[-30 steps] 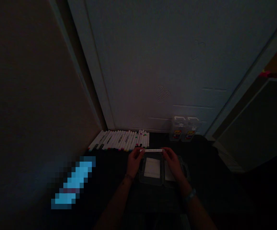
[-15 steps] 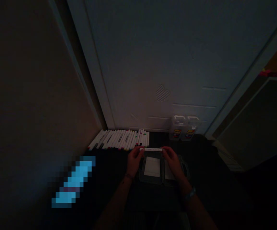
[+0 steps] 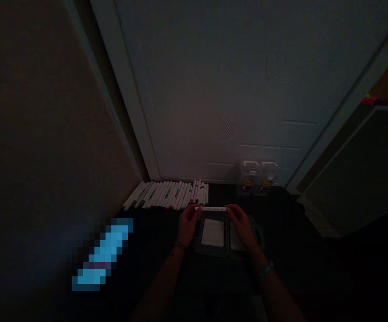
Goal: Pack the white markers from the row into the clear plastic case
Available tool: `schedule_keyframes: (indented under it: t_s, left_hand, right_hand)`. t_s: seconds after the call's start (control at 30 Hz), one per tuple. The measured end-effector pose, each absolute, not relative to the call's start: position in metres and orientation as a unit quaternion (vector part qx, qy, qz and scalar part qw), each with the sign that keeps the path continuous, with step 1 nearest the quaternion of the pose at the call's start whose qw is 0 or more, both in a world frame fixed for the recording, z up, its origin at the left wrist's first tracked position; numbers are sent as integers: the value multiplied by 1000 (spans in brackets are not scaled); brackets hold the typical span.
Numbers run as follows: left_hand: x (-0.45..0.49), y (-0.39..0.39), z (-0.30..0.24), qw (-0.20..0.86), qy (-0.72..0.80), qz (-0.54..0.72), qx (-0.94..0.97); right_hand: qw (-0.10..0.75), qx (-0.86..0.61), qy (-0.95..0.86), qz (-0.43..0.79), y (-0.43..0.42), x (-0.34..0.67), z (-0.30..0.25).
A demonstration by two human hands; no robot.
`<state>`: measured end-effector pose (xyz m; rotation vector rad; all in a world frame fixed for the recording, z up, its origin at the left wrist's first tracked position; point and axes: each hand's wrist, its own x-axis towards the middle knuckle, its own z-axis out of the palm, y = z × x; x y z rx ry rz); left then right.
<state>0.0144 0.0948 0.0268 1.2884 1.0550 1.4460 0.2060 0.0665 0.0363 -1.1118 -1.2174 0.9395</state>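
A white marker with dark print lies level between my two hands. My left hand pinches its left end, and my right hand is closed on the right end. Just below the marker is an opened clear plastic case on the dark table. White paper lies in the case's left half; more white shows in the right half, partly covered by my right hand. Beyond my left hand, a row of white markers with coloured ends lies side by side.
Two clear plastic cases with handles stand upright at the back right, bearing yellow and red labels. A pale panel with heart patterns rises behind the dark table. A bright pixelated blue patch is at left. The light is dim.
Both hands keep the marker in nearly the same place. The marker looks slightly turned, with its print showing differently. The view has shifted very slightly.
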Motion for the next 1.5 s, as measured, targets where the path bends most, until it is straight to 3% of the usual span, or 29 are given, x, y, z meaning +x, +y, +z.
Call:
schedule_keyframes:
  t_s: [1.5]
  left_hand:
    - [15, 94, 29, 442, 418, 592, 529]
  right_hand:
    - [579, -458, -539, 405, 65, 206, 39]
